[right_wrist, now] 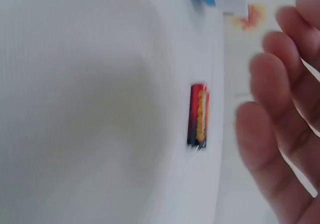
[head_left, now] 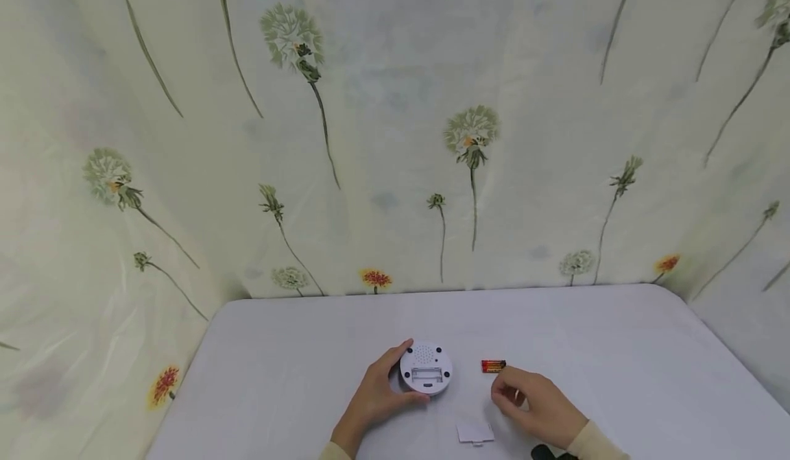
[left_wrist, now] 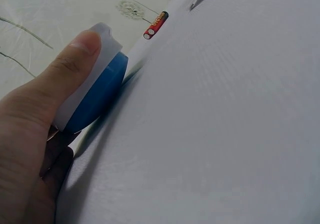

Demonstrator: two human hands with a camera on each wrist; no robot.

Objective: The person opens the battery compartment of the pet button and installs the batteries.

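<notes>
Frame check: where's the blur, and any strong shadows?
Right wrist: right hand and batteries blurred, broad soft shadow across the tabletop. Left wrist: batteries crisper, darker shadow on the tabletop beside the round blue-and-white device. Head: fairly even light, faint shadows, device's round outline clear.

Muted, diffuse light evens out the scene around the white-and-blue battery device (head_left: 426,362), with faint sheen on the floral backdrop (head_left: 49,240) to its left. In the dimmer left-wrist view, shadow darkens the white tablecloth (left_wrist: 210,119) just beside the device; the right-wrist view blurs the batteries (right_wrist: 198,116) near it and the right hand (right_wrist: 292,126).
</notes>
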